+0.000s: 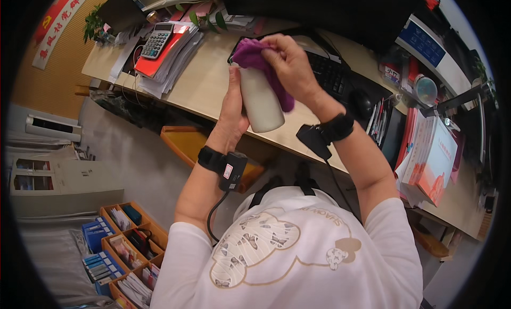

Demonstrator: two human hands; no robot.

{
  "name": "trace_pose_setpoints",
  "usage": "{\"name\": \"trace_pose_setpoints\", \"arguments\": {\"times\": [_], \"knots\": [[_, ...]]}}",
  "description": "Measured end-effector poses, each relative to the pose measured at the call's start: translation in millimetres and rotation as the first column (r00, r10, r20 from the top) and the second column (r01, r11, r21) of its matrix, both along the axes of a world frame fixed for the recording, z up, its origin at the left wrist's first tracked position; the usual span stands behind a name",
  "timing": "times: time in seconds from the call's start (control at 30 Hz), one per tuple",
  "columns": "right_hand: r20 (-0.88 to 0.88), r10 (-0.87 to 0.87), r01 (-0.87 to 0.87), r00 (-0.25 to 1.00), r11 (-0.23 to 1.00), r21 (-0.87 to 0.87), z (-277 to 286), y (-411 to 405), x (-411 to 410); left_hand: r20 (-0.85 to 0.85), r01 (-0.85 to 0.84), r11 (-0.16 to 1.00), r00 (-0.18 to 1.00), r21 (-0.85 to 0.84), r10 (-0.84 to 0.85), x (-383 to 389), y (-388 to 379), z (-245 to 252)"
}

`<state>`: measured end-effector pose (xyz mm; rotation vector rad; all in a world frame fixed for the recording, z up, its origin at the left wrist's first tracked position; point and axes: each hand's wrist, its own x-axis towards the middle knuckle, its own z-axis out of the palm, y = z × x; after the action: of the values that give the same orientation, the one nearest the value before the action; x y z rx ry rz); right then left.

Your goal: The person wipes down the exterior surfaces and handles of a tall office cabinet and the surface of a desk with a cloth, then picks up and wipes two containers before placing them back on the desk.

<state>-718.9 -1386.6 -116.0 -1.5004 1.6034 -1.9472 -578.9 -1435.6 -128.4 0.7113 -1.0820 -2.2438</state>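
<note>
A whitish, smooth bottle (261, 99) is held tilted over the front part of the wooden desk (199, 81). My left hand (233, 105) grips it from the left side, with the thumb up along its wall. A purple cloth (255, 55) covers the bottle's upper end and hangs down its right side. My right hand (289, 61) pinches this cloth between thumb and fingers at the top. The bottle's mouth is hidden under the cloth. Each wrist wears a black strap with a cabled device.
A calculator (157, 40) lies on stacked papers (175, 63) at the left. Behind my right hand are a black keyboard (327, 71) and a mouse (360, 101). Books (431, 161) stand at the right edge. An orange-brown chair (183, 143) is under the desk; wooden file compartments (131, 231) stand lower left.
</note>
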Motion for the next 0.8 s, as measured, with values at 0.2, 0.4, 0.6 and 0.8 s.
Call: {"name": "trace_pose_setpoints", "arguments": {"times": [0.2, 0.4, 0.6, 0.8], "knots": [[-0.322, -0.052, 0.068, 0.945, 0.997, 0.038, 6, -10, 11, -0.033, 0.110, 0.993, 0.993, 0.030, -0.109, -1, -2, 0], [-0.292, 0.052, -0.027, 0.955, 0.996, 0.087, -2, 27, 47, -0.148, 0.005, 0.999, 0.989, -0.041, -0.011, 12, -23, -23], [-0.310, 0.147, -0.118, 0.939, 0.987, 0.110, -23, 56, 58, -0.031, 0.146, 0.988, 0.989, -0.045, -0.147, 20, -22, -6], [-0.183, -0.081, 0.089, 0.980, 0.995, 0.036, -2, 1, 16, -0.172, 0.042, 0.993, 0.985, 0.113, -0.022, 1, 9, -8]]}}
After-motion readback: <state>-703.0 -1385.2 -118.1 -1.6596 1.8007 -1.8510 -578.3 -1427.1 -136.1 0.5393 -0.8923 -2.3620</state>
